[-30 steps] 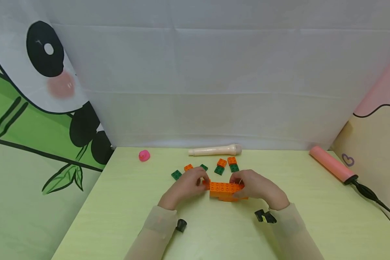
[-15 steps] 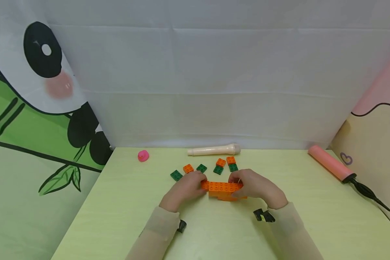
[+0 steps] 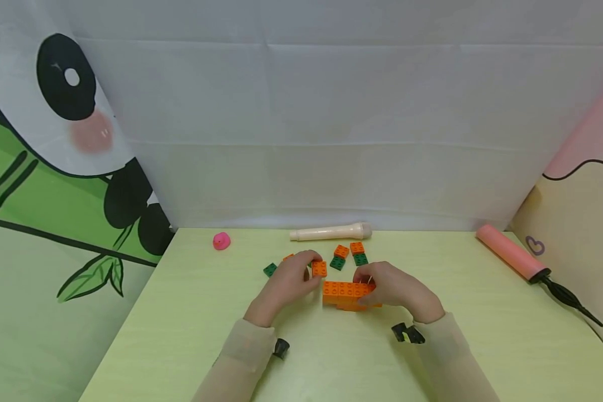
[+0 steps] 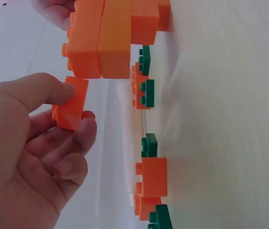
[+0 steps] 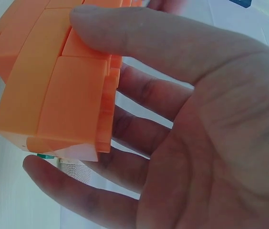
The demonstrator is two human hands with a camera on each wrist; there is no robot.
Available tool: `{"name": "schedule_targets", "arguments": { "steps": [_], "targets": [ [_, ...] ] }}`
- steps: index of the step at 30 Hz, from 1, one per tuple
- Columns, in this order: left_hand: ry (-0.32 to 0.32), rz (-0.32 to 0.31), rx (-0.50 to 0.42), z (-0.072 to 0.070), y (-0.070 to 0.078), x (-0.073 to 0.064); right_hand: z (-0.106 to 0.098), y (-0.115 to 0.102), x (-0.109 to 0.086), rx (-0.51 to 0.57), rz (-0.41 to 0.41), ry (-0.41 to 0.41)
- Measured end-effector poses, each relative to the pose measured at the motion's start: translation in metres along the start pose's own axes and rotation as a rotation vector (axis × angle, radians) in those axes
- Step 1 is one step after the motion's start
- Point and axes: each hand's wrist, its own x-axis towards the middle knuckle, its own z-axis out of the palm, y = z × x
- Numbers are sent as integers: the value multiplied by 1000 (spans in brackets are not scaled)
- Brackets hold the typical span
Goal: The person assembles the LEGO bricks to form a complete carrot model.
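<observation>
In the head view my left hand pinches a small orange toy brick between thumb and fingers. The left wrist view shows that brick held just apart from a larger joined block of orange bricks. My right hand grips the right end of this joined block near the middle of the table. From the right wrist, the thumb lies across the joined bricks, with fingers on the far side. Part of the block is hidden behind the right hand.
Behind the hands are two orange-and-green brick pairs and a green brick; more loose bricks are partly hidden by the left hand. A cream microphone-shaped toy, a pink toy and a pink pump lie farther out.
The small orange brick, earlier at the block's left end, has come away and moved back with my left hand, which now covers loose bricks. The right hand keeps its grip, nearly still.
</observation>
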Motion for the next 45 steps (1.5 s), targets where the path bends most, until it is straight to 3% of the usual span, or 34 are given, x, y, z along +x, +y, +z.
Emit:
{"name": "schedule_targets", "arguments": {
  "steps": [4,11,14,26,39,45],
  "targets": [
    [4,68,-42,-2,7,0,0,0,-1,9,-17,1],
    [-113,140,-93,-1,14,-2,0,2,-1,33,-36,2],
    [-133,152,-85,0,16,-2,1,3,-1,40,-31,-2],
    [-128,223,-74,5,15,-1,0,4,0,34,-45,-4],
    [-131,204,-16,3,23,-3,2,6,0,28,-50,0],
    [-113,273,43,2,27,-3,1,3,0,16,-36,-1]
  ]
}}
